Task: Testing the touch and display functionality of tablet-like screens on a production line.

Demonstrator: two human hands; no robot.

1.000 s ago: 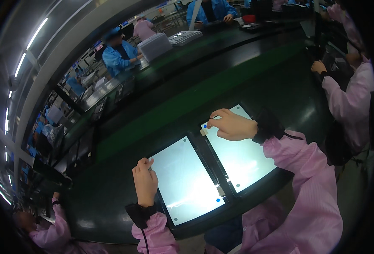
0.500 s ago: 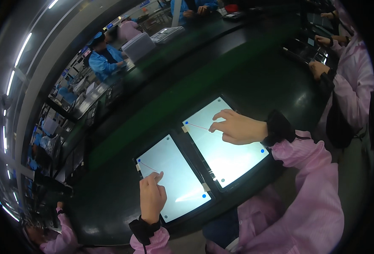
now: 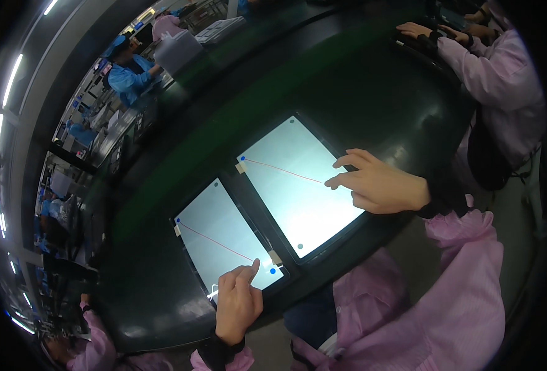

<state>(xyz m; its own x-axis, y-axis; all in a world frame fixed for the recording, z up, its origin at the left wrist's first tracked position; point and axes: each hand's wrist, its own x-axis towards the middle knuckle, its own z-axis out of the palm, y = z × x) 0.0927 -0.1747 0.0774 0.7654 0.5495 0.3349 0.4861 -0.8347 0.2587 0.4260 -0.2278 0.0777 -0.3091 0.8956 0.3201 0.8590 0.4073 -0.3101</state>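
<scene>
While two flat, glowing white touch tablets, left (image 3: 227, 238) and right (image 3: 298, 185), lie side by side on the dark green bench (image 3: 360, 93) within easy reach, our left hand (image 3: 237, 303) and right hand (image 3: 379, 184), gripping nothing, each press an extended forefinger to a screen where a thin red line ends.

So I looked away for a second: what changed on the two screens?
Both hands slid diagonally across their screens. The left hand went from the left screen's far-left corner to its near-right corner; the right hand went from the right screen's far-left corner to mid-screen. The screens stayed put.
</scene>
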